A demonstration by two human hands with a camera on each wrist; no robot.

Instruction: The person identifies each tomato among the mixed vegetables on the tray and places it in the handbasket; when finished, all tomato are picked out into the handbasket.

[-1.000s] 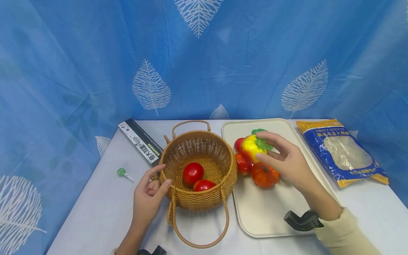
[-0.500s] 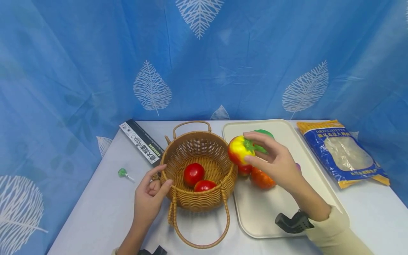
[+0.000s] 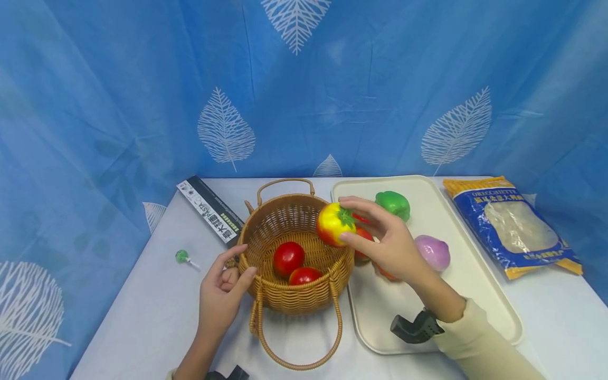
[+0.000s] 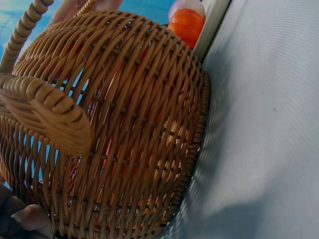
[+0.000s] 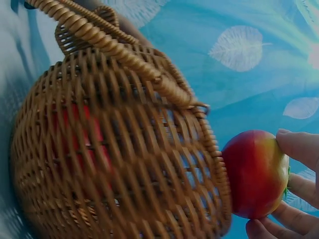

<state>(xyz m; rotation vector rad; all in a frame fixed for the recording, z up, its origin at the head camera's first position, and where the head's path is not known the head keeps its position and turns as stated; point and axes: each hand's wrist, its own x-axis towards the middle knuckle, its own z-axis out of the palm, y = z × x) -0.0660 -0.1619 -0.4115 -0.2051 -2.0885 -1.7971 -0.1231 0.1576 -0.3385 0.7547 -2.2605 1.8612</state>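
A red-and-yellow tomato (image 3: pixel 334 224) with a green leafy top is pinched by my right hand (image 3: pixel 387 240), above the right side of the wicker basket (image 3: pixel 296 301). In the right wrist view the tomato (image 5: pixel 254 174) shows beside the basket's rim, the fingertips around its stem end. My left hand (image 3: pixel 220 290) holds the basket's left rim with thumb and forefinger. Inside the basket lie two red, round fruits: one red fruit (image 3: pixel 288 258) and another red fruit (image 3: pixel 305 276) nearer the front rim. The left wrist view is mostly filled by the woven side (image 4: pixel 134 124).
On the beige tray (image 3: pixel 389 338) are a green pepper (image 3: pixel 393 205), a purple onion (image 3: pixel 433 252) and red-orange vegetables, partly behind my right hand. A pasta bag (image 3: pixel 515 227) lies at the right. Leftward are a pasta box (image 3: pixel 209 210) and a green lollipop (image 3: pixel 182 256).
My right hand has carried the tomato leftward from over the tray to over the basket's right side, uncovering the onion and pepper. The left hand stays on the rim.
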